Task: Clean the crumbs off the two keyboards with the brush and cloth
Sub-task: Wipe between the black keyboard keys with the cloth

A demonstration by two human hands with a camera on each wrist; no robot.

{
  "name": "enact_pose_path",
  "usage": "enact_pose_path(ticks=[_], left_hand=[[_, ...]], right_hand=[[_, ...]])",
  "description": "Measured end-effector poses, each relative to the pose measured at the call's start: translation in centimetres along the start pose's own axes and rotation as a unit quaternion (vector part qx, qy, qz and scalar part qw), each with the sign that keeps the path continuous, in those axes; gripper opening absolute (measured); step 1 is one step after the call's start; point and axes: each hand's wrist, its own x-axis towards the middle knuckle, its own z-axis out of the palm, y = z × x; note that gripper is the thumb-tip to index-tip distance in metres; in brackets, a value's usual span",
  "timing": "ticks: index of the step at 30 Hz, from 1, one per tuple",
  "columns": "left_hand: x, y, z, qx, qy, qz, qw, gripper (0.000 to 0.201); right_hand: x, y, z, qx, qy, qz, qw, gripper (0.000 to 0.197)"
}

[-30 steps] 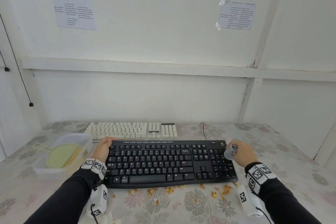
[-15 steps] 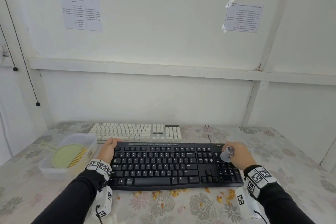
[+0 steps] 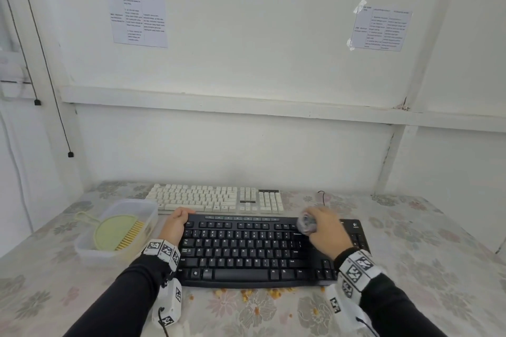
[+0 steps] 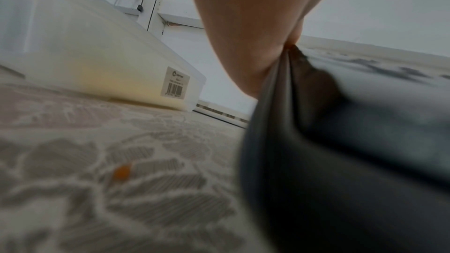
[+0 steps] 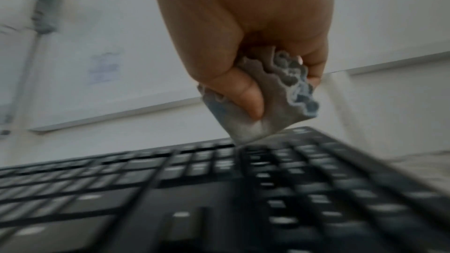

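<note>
Right hand (image 3: pixel 325 230) wipes black keyboard (image 3: pixel 246 252) with cloth (image 5: pixel 265 111).

I see a matt black plastic keyboard (image 3: pixel 257 252), a soft grey patterned cloth (image 5: pixel 275 107), a translucent smooth plastic tub (image 3: pixel 90 247), cream plastic keys on the white keyboard (image 3: pixel 216 198), a floral woven tablecloth (image 4: pixel 73 141).

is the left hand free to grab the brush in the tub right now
Probably not yet. The left hand grips the black keyboard's left end. The brush lies uncovered in the open tub just beside that hand, so letting go should leave a clear path.
</note>
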Motion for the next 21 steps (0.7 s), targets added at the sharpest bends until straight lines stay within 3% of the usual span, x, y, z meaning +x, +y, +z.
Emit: enact_pose_path(ticks=[5, 8, 13, 21], left_hand=[[0.0, -0.1, -0.1, -0.029, -0.018, -0.022, 0.999, 0.033], [0.2, -0.3, -0.2, -0.032, -0.028, -0.032, 0.999, 0.032], [0.2, 0.0, -0.5, -0.033, -0.049, -0.032, 0.998, 0.029], [1.0, 0.5, -0.8, 0.010, -0.090, -0.028, 0.996, 0.033]], right_hand=[[0.2, -8.8, 5.6, 0.028, -0.096, -0.157, 0.982, 0.044], [0.7, -12.3, 8.4, 0.021, -0.123, -0.208, 0.970, 0.047], [1.1, -15.8, 10.4, 0.005, -0.133, -0.231, 0.964, 0.048], [1.0, -17.1, 11.9, -0.018, -0.144, -0.235, 0.961, 0.041]])
